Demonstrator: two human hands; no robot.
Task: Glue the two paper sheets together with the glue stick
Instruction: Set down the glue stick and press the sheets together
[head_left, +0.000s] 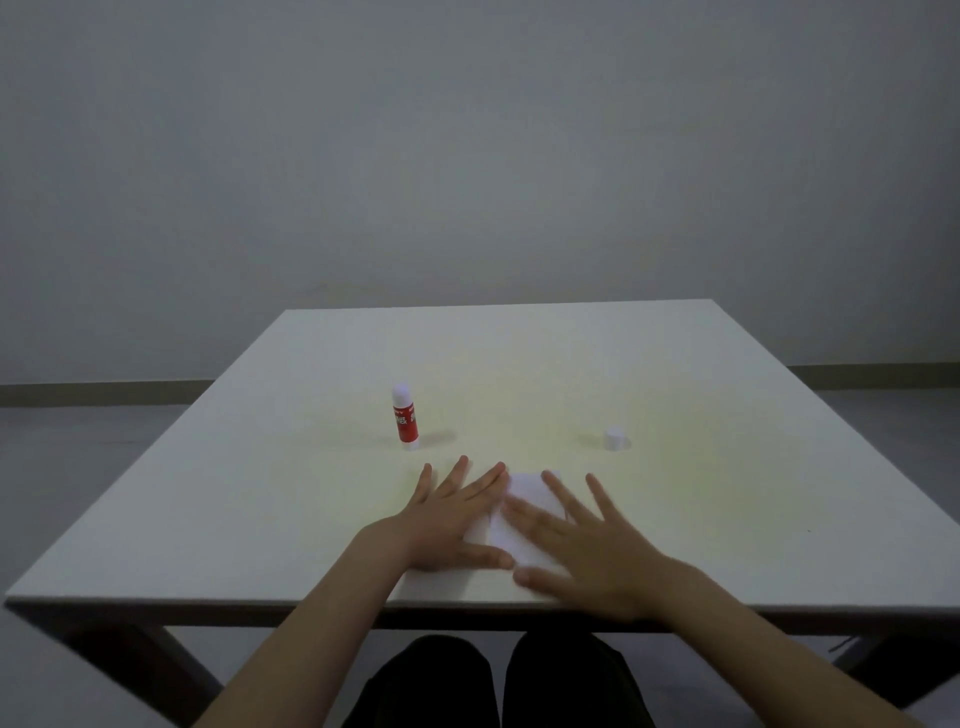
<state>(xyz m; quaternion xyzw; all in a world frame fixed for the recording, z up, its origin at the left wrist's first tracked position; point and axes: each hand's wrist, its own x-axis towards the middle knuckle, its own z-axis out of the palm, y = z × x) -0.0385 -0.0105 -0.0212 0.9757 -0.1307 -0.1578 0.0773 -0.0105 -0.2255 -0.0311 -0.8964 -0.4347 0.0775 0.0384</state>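
White paper sheets (524, 512) lie near the front edge of the table, partly hidden under both hands. My left hand (457, 519) lies flat with fingers spread on the left part of the paper. My right hand (582, 540) rests flat with fingers spread on the right part. I cannot tell where one sheet ends and the other begins. The red and white glue stick (404, 415) stands upright, uncapped, behind my left hand. Its white cap (614, 438) sits apart on the table to the right.
The white table (727, 415) has its front edge just below my wrists. A grey wall rises behind the far edge. My dark-clothed legs show under the table.
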